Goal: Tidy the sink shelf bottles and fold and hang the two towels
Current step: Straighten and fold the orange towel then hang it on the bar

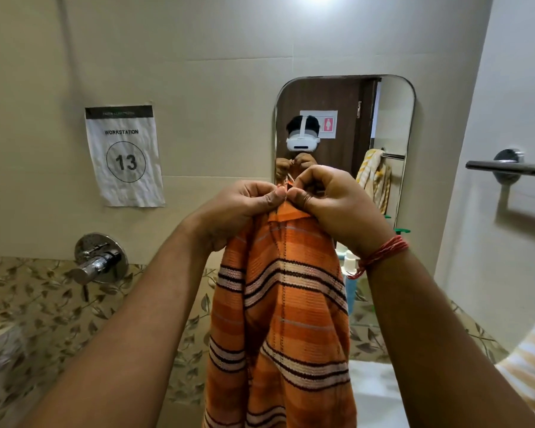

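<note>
An orange towel (286,319) with dark and pale stripes hangs straight down in front of me. My left hand (238,211) and my right hand (337,202) pinch its top edge side by side, thumbs touching, raised before the mirror (389,118). A white-capped bottle (349,262) on the sink shelf peeks out behind my right wrist; the rest of the shelf is hidden by the towel and my arms. A second, yellow-striped towel (374,177) shows only as a reflection, draped over a bar.
A chrome towel bar (507,166) juts from the right wall. A chrome tap valve (101,259) sticks out of the left wall above leaf-patterned tiles. A paper sign reading workstation 13 (124,156) is taped to the wall. The white sink (374,393) lies below.
</note>
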